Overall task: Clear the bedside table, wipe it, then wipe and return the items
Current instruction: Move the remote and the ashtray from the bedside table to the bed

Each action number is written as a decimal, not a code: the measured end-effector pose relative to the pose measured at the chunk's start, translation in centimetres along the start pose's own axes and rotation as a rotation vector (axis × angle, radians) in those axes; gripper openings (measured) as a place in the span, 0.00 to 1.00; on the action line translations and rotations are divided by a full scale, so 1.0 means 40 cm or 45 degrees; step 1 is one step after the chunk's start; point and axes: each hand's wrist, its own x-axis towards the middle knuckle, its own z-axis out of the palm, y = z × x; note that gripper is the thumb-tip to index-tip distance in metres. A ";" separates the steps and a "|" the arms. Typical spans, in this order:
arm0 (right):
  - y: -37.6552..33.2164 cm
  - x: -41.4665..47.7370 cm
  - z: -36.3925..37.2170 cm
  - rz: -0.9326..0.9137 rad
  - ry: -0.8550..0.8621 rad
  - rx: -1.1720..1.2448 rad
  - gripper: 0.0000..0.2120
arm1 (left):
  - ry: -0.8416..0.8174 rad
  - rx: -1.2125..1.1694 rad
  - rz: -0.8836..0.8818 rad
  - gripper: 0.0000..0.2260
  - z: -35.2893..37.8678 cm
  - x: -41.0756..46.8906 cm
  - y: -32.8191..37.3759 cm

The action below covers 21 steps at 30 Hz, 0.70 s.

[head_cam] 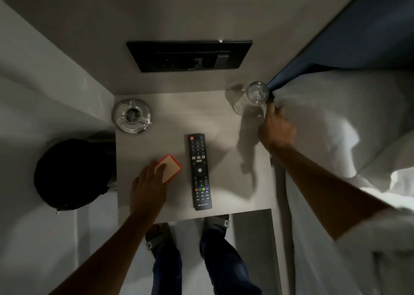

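Note:
The pale bedside table (pixel 224 124) carries a glass ashtray (pixel 131 116) at its back left corner and a black remote (pixel 199 171) lying lengthwise in the middle. My left hand (pixel 147 189) presses down on an orange-edged sponge (pixel 170 168) just left of the remote. My right hand (pixel 276 130) grips a clear drinking glass (pixel 252 99) at the table's back right corner; the glass is tilted and blurred, and I cannot tell whether it touches the table.
A white-sheeted bed (pixel 336 126) borders the table on the right, with a blue headboard (pixel 358 36) behind it. A black wall panel (pixel 190 56) hangs above the table. A dark round bin (pixel 74 176) stands on the floor to the left. My feet (pixel 215 225) are below the front edge.

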 end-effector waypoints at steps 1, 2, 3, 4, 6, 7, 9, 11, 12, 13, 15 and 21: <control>-0.026 -0.037 -0.010 -0.043 0.033 0.038 0.21 | -0.001 -0.048 -0.040 0.27 0.000 0.006 0.006; -0.059 -0.079 -0.016 -0.122 0.041 0.072 0.22 | -0.008 -0.075 -0.071 0.28 -0.006 0.008 0.010; -0.093 -0.121 -0.016 -0.221 0.033 0.106 0.22 | 0.003 -0.088 -0.082 0.28 -0.010 0.010 0.013; -0.128 -0.161 -0.011 -0.313 0.021 0.155 0.22 | 0.018 -0.081 -0.072 0.29 -0.010 0.009 0.015; -0.193 -0.230 0.013 -0.463 -0.023 0.289 0.22 | 0.043 -0.088 -0.055 0.29 -0.013 0.007 0.021; -0.225 -0.259 0.030 -0.520 -0.063 0.342 0.22 | 0.063 -0.116 -0.073 0.29 -0.015 0.007 0.019; -0.272 -0.299 0.065 -0.610 -0.177 0.388 0.21 | 0.053 -0.161 -0.118 0.26 -0.017 0.011 0.017; -0.308 -0.330 0.095 -0.671 -0.310 0.375 0.20 | -0.009 -0.236 -0.136 0.23 -0.022 0.006 0.009; -0.320 -0.338 0.107 -0.694 -0.376 0.363 0.20 | -0.020 -0.368 -0.174 0.20 -0.023 0.005 0.005; -0.330 -0.346 0.116 -0.711 -0.430 0.367 0.21 | 0.014 -0.488 -0.196 0.14 -0.029 0.003 -0.001; -0.348 -0.357 0.126 -0.717 -0.484 0.411 0.23 | 0.075 -0.691 -0.256 0.03 -0.040 -0.010 -0.009; -0.426 -0.390 0.147 -0.415 -0.593 0.858 0.13 | 0.160 -0.800 -0.399 0.11 -0.066 -0.052 -0.086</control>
